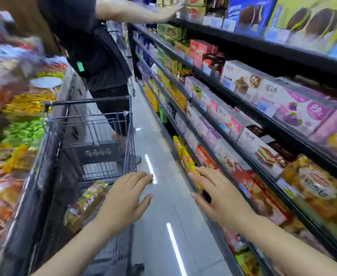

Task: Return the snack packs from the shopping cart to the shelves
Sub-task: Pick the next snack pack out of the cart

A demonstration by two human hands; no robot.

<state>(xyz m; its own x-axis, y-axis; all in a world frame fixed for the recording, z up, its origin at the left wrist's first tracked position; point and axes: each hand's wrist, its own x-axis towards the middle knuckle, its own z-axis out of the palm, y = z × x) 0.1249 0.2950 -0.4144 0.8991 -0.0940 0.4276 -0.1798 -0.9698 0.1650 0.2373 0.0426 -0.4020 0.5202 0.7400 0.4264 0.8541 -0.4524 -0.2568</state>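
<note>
Both hands spread and empty, left hand (pixel 125 198) at 7 o'clock above the shopping cart (pixel 96 144), where a snack pack (pixel 86 204) waits; best lifted two-handed toward shelves (pixel 243 120) at 3 o'clock

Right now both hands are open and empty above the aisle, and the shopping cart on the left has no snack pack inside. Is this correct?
Not quite. The head view shows one golden snack pack lying in the shopping cart. The rest holds: the left hand and the right hand are both open and hold nothing, and the cart stands on the left.
</note>
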